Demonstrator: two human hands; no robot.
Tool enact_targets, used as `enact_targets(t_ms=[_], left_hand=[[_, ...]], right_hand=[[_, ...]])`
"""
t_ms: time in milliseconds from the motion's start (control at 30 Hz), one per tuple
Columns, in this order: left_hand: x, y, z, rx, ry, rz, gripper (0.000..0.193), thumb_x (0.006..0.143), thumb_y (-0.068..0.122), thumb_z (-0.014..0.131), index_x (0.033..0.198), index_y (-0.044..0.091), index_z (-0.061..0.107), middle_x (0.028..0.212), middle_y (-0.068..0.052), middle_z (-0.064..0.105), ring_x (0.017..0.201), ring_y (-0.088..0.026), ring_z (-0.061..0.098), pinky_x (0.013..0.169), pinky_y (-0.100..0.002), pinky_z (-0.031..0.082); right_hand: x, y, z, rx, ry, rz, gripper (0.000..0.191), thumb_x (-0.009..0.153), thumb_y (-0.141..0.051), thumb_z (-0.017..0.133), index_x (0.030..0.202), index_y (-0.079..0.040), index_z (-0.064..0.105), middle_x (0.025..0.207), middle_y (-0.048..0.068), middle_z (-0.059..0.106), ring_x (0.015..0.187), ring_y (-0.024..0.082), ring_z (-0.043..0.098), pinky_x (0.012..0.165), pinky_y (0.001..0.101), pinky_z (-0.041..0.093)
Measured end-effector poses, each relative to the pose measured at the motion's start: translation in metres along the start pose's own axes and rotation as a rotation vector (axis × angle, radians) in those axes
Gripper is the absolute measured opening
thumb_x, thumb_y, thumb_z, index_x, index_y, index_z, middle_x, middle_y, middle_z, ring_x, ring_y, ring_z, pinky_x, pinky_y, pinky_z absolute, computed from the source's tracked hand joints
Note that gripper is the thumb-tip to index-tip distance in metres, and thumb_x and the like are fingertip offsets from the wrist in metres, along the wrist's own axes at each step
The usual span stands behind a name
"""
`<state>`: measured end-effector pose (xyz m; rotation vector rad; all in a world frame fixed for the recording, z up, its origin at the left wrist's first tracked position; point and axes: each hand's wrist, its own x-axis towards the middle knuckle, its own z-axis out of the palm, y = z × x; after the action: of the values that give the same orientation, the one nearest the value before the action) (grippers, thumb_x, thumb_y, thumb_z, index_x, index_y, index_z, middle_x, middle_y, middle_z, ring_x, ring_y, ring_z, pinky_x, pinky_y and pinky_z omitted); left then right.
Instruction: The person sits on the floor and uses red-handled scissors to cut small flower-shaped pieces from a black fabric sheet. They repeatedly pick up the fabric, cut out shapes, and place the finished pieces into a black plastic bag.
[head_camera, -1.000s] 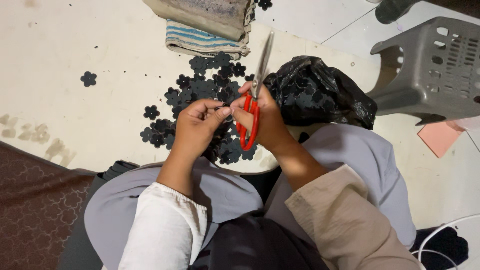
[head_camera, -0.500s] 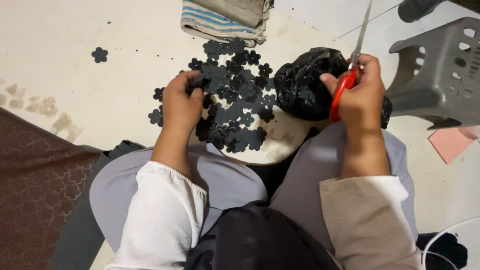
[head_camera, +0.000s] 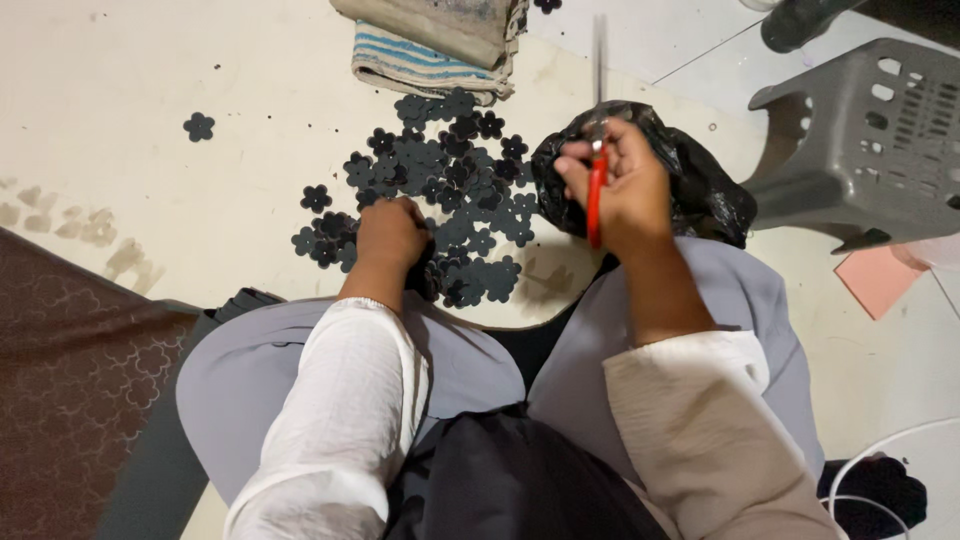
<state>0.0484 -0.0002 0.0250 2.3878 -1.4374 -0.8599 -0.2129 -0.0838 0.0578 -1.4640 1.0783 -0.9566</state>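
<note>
My right hand (head_camera: 625, 185) grips red-handled scissors (head_camera: 597, 150), their blades pointing up and away over a crumpled black plastic bag (head_camera: 690, 185). My left hand (head_camera: 392, 232) rests knuckles-up on a pile of dark flower-shaped cutouts (head_camera: 450, 190) spread on the pale floor between my knees. Its fingers are curled down into the pile; whether it holds a piece is hidden. One cutout (head_camera: 199, 126) lies apart at the far left.
A grey plastic stool (head_camera: 870, 130) lies on its side at the right, with a pink sheet (head_camera: 880, 280) beside it. Folded striped cloth (head_camera: 430, 60) sits beyond the pile. A dark patterned mat (head_camera: 70, 380) covers the left.
My right hand with the scissors swung right, then came back toward the middle over the black bag. My left hand dropped from the scissors down onto the cutout pile.
</note>
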Motion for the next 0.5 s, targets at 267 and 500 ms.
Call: enact_targets(t_ms=[267,500], left_hand=[[-0.009,-0.003,-0.017,-0.662,0.01,-0.011,0.031,0.082,0.008,0.082,0.109,0.006,0.068,0.087,-0.005,0.068,0.075,-0.015,0.062,0.068,-0.028,0.053],[-0.021,-0.012,-0.029,-1.229,-0.228,0.04,0.024,0.088,-0.003,0.069,0.111,-0.001,0.065,0.085,-0.005,0.07,0.062,-0.009,0.059,0.056,-0.023,0.048]], right_hand=[[-0.016,-0.011,0.039,0.163,-0.153,0.04,0.041,0.095,-0.005,0.071,0.128,-0.003,0.048,0.106,0.015,0.07,0.093,0.018,0.069,0.084,0.0306,0.057],[-0.018,-0.007,0.078,0.204,-0.203,0.042,0.049,0.09,-0.002,0.079,0.126,-0.004,0.045,0.121,0.015,0.069,0.111,0.016,0.069,0.098,0.0314,0.058]])
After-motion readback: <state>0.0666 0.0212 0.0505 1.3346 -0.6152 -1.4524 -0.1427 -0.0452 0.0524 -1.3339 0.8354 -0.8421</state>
